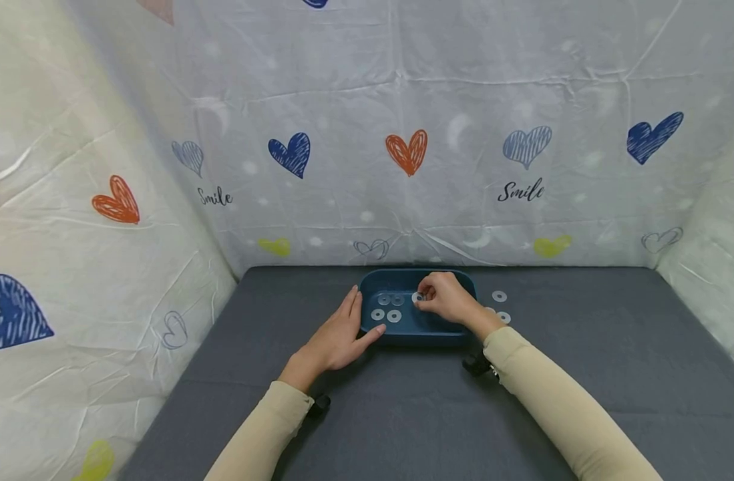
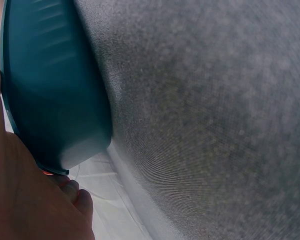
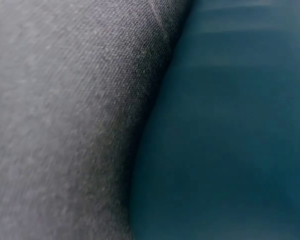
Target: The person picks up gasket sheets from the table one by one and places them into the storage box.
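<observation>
A blue rectangular tray [image 1: 427,339] stands near the table's back edge, with several flat ring-shaped washers [image 1: 393,316] in its left half. Over the tray, my right hand [image 1: 447,297] pinches another washer [image 1: 417,297] between thumb and fingertips. My left hand [image 1: 336,337] rests against the tray's left end, fingers straight along its side and thumb on the front rim. In the left wrist view, that hand [image 2: 35,195] lies along the edge of the tray [image 2: 55,85]. The right wrist view has the tray wall [image 3: 230,135] close up, and the right hand is out of frame.
Right of the tray, more washers [image 1: 499,296] lie on the dark grey table [image 1: 391,414], one partly hidden behind the right wrist. A pale cloth printed with hearts [image 1: 407,152] hangs behind the table and along its sides.
</observation>
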Motion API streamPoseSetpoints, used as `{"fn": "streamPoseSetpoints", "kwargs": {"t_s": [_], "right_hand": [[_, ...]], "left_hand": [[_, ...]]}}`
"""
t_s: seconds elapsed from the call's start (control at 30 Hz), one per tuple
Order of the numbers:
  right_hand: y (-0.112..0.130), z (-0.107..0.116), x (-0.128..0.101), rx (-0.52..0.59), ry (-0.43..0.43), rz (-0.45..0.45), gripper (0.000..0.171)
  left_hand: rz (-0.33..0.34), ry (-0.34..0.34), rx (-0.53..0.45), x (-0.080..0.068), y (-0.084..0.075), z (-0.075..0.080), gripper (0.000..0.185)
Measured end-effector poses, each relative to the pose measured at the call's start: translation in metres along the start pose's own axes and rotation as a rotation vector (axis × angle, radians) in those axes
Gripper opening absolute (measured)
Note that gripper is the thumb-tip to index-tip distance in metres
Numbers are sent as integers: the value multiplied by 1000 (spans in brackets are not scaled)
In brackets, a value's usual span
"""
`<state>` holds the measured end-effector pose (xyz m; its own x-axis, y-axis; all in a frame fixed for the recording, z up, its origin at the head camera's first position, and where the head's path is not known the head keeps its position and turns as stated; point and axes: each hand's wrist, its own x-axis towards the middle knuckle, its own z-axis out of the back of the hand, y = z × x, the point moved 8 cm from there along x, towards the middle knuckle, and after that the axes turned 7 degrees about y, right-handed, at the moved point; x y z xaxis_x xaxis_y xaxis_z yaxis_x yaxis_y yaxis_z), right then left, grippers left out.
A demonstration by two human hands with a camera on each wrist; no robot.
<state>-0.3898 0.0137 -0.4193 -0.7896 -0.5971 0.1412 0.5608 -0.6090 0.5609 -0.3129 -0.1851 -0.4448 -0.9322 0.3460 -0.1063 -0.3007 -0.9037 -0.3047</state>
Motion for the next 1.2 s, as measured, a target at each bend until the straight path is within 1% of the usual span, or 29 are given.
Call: {"fn": "streamPoseSetpoints", "kwargs": {"t_s": [0.13,0.4,0.6,0.67,0.73,0.93,1.2], "right_hand": [[-2,-5,6,-13,18,-27,21],[-8,-16,19,-54,65,-47,22],[-6,-22,25,-60,114,-13,19],[-4,-22,25,-71,114,14,18],[-3,-22,25,-73,116,12,18],[-5,-24,28,-75,120,-47,23],[-7,-26,27,-73,125,-64,26]], "left_hand": [[-1,1,5,0,0,0,104],[6,0,5,-3,-1,0,103],[9,16,8,-3,-2,0,102],[9,21,8,-3,-2,0,102],[11,20,10,-2,-2,1,102],[17,17,11,-2,-3,2,102],[18,19,10,-3,-2,1,102]]}}
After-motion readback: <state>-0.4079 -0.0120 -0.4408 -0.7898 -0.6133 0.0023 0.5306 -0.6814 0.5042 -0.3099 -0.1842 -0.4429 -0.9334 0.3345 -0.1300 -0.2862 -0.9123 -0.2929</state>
